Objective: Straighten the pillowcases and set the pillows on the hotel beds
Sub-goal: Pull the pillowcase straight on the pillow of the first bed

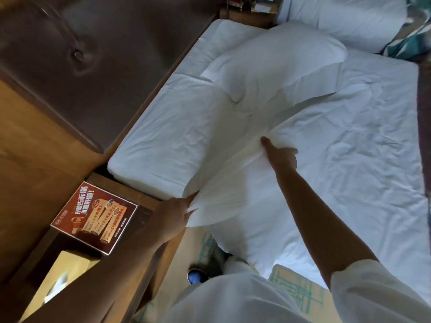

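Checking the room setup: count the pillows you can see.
3: one held in both hands, one lying near the headboard on this bed, one on the far bed. More may lie out of view.

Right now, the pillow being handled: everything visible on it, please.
The pillow is white, in a thin, creased cotton-like pillowcase, lying diagonally across the near corner of the bed. Its far end is drawn into gathered folds, pinched by the right hand. The left hand grips the near corner at the bed's edge. Its lower end overhangs toward the floor. A second white pillow lies just beyond; contact between them is unclear.
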Motion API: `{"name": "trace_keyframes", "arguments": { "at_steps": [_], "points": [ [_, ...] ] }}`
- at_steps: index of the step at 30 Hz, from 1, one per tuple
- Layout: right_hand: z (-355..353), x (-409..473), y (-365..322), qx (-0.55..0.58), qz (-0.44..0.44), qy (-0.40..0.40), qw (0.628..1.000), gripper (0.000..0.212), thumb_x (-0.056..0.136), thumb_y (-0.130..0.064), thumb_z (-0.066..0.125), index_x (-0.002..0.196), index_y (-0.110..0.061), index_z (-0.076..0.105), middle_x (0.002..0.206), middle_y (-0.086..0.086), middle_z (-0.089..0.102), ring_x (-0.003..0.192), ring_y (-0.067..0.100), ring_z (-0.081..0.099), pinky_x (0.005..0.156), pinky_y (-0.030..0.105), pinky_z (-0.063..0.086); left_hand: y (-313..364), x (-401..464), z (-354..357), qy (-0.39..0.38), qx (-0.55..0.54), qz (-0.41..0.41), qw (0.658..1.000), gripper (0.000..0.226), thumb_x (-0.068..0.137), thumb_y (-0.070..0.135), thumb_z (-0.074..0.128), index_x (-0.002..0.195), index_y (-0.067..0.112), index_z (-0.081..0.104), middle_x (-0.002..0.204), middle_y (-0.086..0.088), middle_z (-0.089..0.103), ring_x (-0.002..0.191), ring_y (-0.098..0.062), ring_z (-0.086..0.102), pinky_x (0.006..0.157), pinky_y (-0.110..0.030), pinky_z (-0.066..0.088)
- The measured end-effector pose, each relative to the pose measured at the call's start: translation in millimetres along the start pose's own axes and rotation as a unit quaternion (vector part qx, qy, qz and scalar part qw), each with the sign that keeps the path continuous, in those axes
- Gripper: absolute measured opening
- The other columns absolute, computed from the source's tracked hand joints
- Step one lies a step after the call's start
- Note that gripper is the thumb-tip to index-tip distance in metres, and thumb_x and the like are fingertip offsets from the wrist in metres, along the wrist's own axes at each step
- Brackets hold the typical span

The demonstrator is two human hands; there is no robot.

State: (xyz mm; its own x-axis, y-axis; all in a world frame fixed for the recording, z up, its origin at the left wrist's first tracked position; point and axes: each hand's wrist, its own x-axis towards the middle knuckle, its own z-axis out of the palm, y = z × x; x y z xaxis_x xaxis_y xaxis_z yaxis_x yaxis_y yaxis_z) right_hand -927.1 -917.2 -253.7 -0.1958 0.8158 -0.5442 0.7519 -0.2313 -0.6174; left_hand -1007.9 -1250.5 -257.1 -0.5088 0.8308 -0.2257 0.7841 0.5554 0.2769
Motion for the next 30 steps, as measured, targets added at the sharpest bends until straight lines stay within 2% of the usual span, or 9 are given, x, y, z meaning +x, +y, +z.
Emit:
{"name": "trace_keyframes", "arguments": {
  "at_steps": [1, 3, 6, 9, 13, 15, 22, 26, 30],
  "points": [
    [9, 5, 8, -0.015, 0.016, -0.018, 1.0, 0.14, 0.071, -0.088, 0.059, 0.157, 0.009, 0.006, 0.16, 0.028, 0.031, 0.145, 0.043, 0.037, 0.118, 0.047, 0.031, -8, -2, -3, 0.004, 0.007, -0.002, 1.0, 0.057, 0.104, 0.039, 0.054, 0.157, 0.029, 0.038, 0.094, -0.015, 0.075, 0.08, -0.029, 0.073, 0.071, -0.038, 0.058],
    [20, 6, 21, -0.047, 0.023, -0.059, 0.997, 0.137, 0.059, -0.094, 0.056, 0.154, 0.002, 0.031, 0.154, 0.02, 0.044, 0.135, 0.043, 0.05, 0.112, 0.052, 0.043, -23, -6, -6, 0.008, 0.005, 0.001, 1.0, 0.056, 0.104, 0.04, 0.053, 0.157, 0.03, 0.039, 0.096, -0.013, 0.075, 0.082, -0.028, 0.073, 0.073, -0.036, 0.057],
    [20, -22, 17, -0.076, -0.014, -0.042, 0.996, 0.077, 0.076, -0.075, 0.055, 0.121, -0.013, 0.063, 0.116, 0.004, 0.068, 0.086, 0.035, 0.073, 0.085, 0.046, 0.062, -38, -10, -9, 0.013, -0.005, 0.01, 1.0, 0.055, 0.104, 0.038, 0.054, 0.156, 0.028, 0.041, 0.089, -0.012, 0.073, 0.076, -0.026, 0.071, 0.06, -0.027, 0.046],
    [22, -35, 9, -0.129, -0.032, -0.029, 0.991, 0.056, 0.083, -0.067, 0.048, 0.103, -0.017, 0.064, 0.088, -0.004, 0.069, 0.055, 0.031, 0.073, 0.085, 0.037, 0.059, -48, -6, -12, 0.042, -0.015, 0.019, 0.999, 0.053, 0.104, 0.034, 0.057, 0.154, 0.025, 0.045, 0.08, -0.011, 0.071, 0.067, -0.024, 0.068, 0.054, -0.02, 0.03],
    [38, -25, -11, -0.134, -0.056, -0.022, 0.989, 0.043, 0.089, -0.054, 0.045, 0.099, -0.016, 0.064, 0.087, 0.002, 0.069, 0.059, 0.031, 0.072, 0.087, 0.036, 0.057, -59, 7, -14, 0.03, -0.037, -0.03, 0.998, 0.054, 0.106, 0.036, 0.051, 0.157, 0.031, 0.037, 0.077, -0.003, 0.062, 0.06, -0.014, 0.053, 0.054, -0.019, 0.032],
    [51, -15, -25, -0.135, -0.052, -0.015, 0.989, 0.049, 0.088, -0.05, 0.041, 0.107, -0.012, 0.065, 0.095, 0.008, 0.071, 0.068, 0.033, 0.072, 0.092, 0.039, 0.056, -67, 14, -14, 0.022, -0.033, -0.046, 0.998, 0.054, 0.107, 0.038, 0.047, 0.159, 0.033, 0.033, 0.081, -0.003, 0.064, 0.065, -0.014, 0.057, 0.059, -0.021, 0.038],
    [108, 27, -97, -0.176, -0.086, -0.02, 0.98, 0.055, 0.085, -0.041, 0.034, 0.112, -0.007, 0.069, 0.106, 0.016, 0.073, 0.097, 0.038, 0.068, 0.093, 0.04, 0.051, -124, 51, -35, 0.057, -0.122, -0.102, 0.986, 0.043, 0.107, 0.036, 0.047, 0.148, 0.028, 0.054, 0.123, -0.009, 0.075, 0.108, -0.031, 0.07, 0.09, -0.036, 0.053],
    [126, 49, -136, -0.199, -0.123, -0.025, 0.972, 0.045, 0.094, -0.031, 0.04, 0.111, 0.0, 0.069, 0.111, 0.022, 0.071, 0.106, 0.038, 0.064, 0.08, 0.037, 0.041, -142, 72, -57, 0.099, -0.12, -0.091, 0.984, 0.042, 0.103, 0.038, 0.048, 0.14, 0.021, 0.062, 0.105, -0.01, 0.078, 0.092, -0.031, 0.073, 0.078, -0.038, 0.057],
    [148, 58, -168, -0.198, -0.146, -0.065, 0.967, 0.057, 0.078, -0.037, 0.037, 0.104, 0.0, 0.072, 0.101, 0.023, 0.074, 0.097, 0.037, 0.069, 0.087, 0.039, 0.052, -151, 73, -72, 0.155, -0.096, -0.105, 0.978, 0.038, 0.097, 0.033, 0.059, 0.127, 0.015, 0.071, 0.089, -0.009, 0.079, 0.072, -0.029, 0.074, 0.058, -0.025, 0.05]
  ]
}}
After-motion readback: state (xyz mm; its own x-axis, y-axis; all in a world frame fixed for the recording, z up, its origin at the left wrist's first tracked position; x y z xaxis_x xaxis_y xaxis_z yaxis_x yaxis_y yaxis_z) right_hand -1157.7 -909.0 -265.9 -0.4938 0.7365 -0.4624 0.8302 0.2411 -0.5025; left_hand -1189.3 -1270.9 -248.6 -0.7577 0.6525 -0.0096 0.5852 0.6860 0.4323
